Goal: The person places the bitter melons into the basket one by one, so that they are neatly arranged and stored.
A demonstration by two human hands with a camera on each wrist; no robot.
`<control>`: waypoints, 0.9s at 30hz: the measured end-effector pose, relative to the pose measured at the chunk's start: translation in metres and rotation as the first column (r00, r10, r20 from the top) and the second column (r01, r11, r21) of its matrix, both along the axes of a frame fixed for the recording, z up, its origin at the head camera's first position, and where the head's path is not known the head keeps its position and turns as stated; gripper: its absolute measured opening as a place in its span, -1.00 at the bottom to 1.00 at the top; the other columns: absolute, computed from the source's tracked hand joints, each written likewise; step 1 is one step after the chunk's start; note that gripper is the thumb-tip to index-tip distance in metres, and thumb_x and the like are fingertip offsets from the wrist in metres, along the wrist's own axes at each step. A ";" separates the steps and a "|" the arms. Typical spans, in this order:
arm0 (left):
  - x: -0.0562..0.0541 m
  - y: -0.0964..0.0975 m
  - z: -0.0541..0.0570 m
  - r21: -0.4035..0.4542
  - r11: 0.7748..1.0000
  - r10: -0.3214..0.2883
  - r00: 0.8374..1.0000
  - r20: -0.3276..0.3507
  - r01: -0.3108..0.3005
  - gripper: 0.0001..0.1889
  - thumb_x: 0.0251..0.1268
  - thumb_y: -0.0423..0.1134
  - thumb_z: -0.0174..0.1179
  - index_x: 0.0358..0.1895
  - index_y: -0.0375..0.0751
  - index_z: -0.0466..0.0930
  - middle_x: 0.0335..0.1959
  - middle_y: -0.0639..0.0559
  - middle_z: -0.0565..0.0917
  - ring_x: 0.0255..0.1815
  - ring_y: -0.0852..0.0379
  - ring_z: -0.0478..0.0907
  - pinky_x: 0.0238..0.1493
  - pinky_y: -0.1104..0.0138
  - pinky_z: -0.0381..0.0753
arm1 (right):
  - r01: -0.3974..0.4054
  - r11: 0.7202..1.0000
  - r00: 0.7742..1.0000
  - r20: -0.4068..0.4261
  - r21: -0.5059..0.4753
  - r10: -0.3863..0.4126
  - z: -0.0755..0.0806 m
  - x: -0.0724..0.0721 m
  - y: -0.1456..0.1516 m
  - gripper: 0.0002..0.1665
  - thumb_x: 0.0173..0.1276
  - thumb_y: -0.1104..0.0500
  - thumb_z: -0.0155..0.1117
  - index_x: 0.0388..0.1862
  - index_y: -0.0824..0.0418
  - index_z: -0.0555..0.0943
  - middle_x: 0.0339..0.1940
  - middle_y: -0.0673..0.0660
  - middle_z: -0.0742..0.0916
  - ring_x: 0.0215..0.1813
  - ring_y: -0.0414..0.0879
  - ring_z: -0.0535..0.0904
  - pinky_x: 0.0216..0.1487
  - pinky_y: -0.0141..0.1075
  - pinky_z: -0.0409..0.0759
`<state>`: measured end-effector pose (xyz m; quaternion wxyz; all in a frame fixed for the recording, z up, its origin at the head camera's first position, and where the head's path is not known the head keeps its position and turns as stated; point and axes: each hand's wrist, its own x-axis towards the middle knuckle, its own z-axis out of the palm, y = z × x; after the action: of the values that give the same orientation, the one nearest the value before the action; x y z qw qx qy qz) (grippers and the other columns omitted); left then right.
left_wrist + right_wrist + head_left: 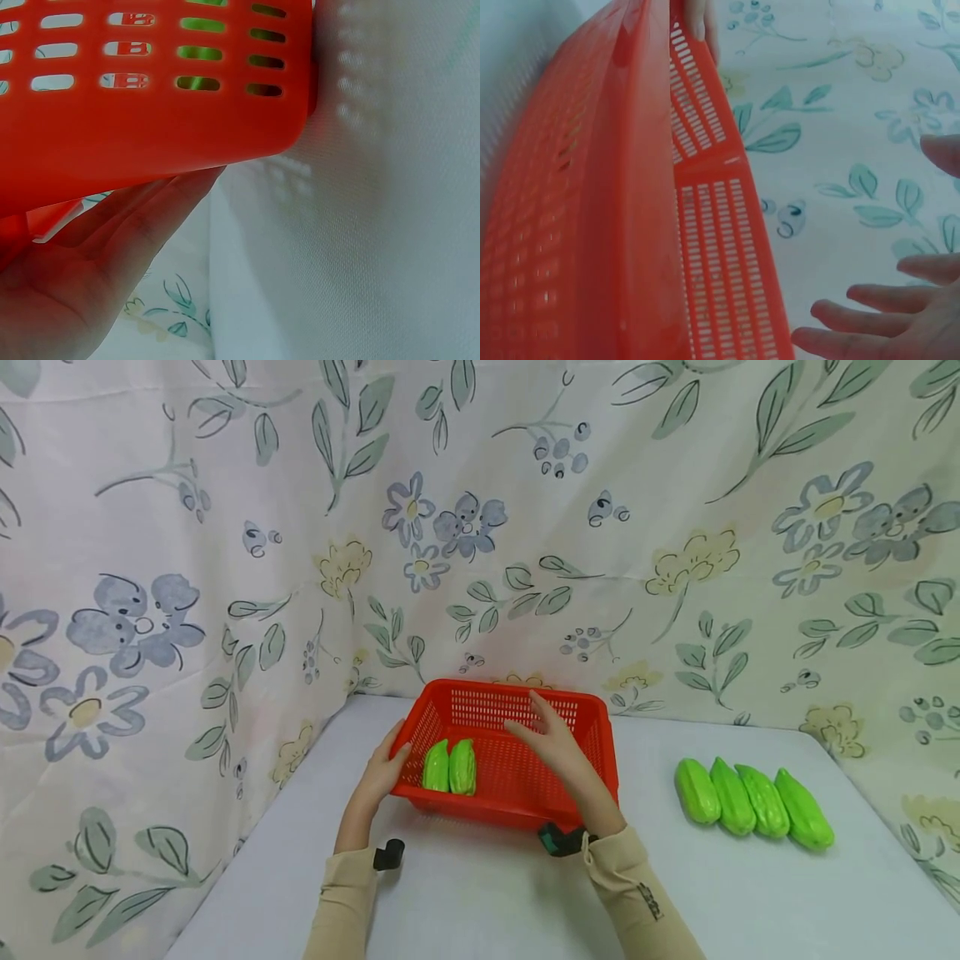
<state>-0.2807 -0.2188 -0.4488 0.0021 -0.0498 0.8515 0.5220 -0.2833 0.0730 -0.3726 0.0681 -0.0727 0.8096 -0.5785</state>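
Note:
A red plastic basket (480, 806) with slotted walls stands on the white table. My left hand (380, 774) grips its left rim; in the left wrist view the straight fingers (161, 210) of that hand lie along the outside, under the rim's edge. Two bright green, ridged, gourd-like vegetables (462, 768) lie side by side in the left part of the basket. Above the basket's right half my right hand (558, 743) hovers with fingers spread, holding nothing. The right wrist view shows that hand (900, 315) apart from the rim.
Several more green gourd-like vegetables (761, 802) lie in a slanting row on the table (480, 893), right of the basket. A flower-print cloth (525, 527) hangs behind the table and along its sides. Each wrist wears a dark strap-mounted device (390, 855).

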 end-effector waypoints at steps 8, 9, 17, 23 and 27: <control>0.000 -0.001 0.000 -0.011 1.000 0.000 1.000 -0.005 0.000 -0.39 0.56 -0.09 -0.16 0.58 0.10 -0.09 0.51 -0.24 0.19 0.28 -0.20 0.33 0.27 -0.14 0.41 | -0.004 1.000 1.000 -0.017 0.020 0.005 0.003 0.002 0.020 0.01 0.37 -0.16 0.22 0.61 -0.03 -0.08 0.62 0.19 0.12 0.58 0.24 0.06 0.44 0.17 0.22; 0.000 -0.001 0.001 -0.008 1.000 0.001 1.000 -0.002 -0.001 -0.39 0.56 -0.09 -0.15 0.58 0.11 -0.09 0.52 -0.23 0.19 0.28 -0.19 0.33 0.27 -0.14 0.41 | -0.002 1.000 1.000 -0.018 0.026 0.002 0.003 0.002 0.023 0.01 0.37 -0.17 0.22 0.61 -0.04 -0.09 0.62 0.19 0.12 0.58 0.25 0.06 0.44 0.17 0.22; -0.001 -0.001 -0.001 -0.005 1.000 -0.004 1.000 -0.008 0.004 -0.39 0.56 -0.08 -0.14 0.58 0.08 -0.08 0.53 -0.23 0.17 0.33 -0.20 0.29 0.32 -0.18 0.34 | 0.039 0.998 0.999 -0.006 0.040 -0.039 0.002 0.003 0.047 0.02 0.38 -0.19 0.20 0.62 -0.03 -0.12 0.62 0.21 0.09 0.59 0.23 0.05 0.44 0.19 0.21; -0.002 -0.001 -0.002 -0.001 1.000 0.000 1.000 -0.012 0.000 -0.39 0.56 -0.09 -0.14 0.58 0.07 -0.07 0.53 -0.24 0.16 0.35 -0.22 0.28 0.34 -0.21 0.30 | 0.055 0.997 0.998 -0.015 0.049 -0.055 0.000 0.005 0.067 0.01 0.43 -0.16 0.15 0.62 0.07 -0.16 0.61 0.26 0.10 0.58 0.26 0.06 0.43 0.20 0.21; -0.003 -0.001 -0.002 -0.007 1.000 -0.002 1.000 -0.011 0.002 -0.39 0.56 -0.09 -0.15 0.58 0.07 -0.08 0.53 -0.24 0.15 0.36 -0.21 0.27 0.34 -0.20 0.30 | 0.059 0.997 0.998 -0.018 0.053 -0.058 -0.001 0.008 0.082 0.01 0.44 -0.16 0.13 0.62 0.05 -0.18 0.61 0.26 0.10 0.58 0.27 0.06 0.40 0.24 0.22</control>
<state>-0.2833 -0.2199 -0.4504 -0.0022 -0.0462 0.8534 0.5192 -0.2751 0.1551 -0.3734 0.0465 -0.0519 0.8270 -0.5579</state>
